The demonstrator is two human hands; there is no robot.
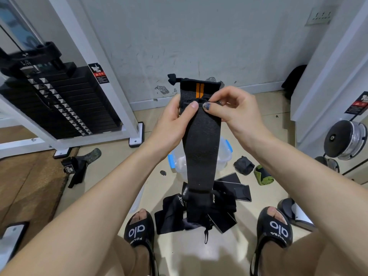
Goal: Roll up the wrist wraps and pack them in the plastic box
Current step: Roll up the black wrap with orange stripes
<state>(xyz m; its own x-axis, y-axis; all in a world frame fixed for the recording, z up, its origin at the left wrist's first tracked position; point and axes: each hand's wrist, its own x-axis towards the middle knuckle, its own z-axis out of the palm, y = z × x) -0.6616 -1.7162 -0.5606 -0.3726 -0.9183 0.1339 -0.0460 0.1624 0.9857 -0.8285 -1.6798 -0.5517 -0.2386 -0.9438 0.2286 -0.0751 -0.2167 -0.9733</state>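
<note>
I hold a long black wrist wrap [202, 148] upright in front of me; two orange stripes mark its top end. My left hand [173, 120] grips its left edge with the thumb pressed on the front. My right hand [233, 108] pinches the wrap near the top, beside the left thumb. The wrap's lower end hangs down to a heap of black wraps [199, 210] on the floor between my feet. Behind the hanging wrap stands a clear plastic box [223, 156] with blue latches, partly hidden. A rolled black wrap [243, 165] and a rolled green one [262, 175] lie to its right.
A weight stack machine [59, 100] with a white frame stands at left. Another black wrap [74, 170] lies by the frame's foot on the edge of a brown mat. Weight plates [344, 139] hang at right. The wall is close ahead. My sandalled feet [139, 230] flank the heap.
</note>
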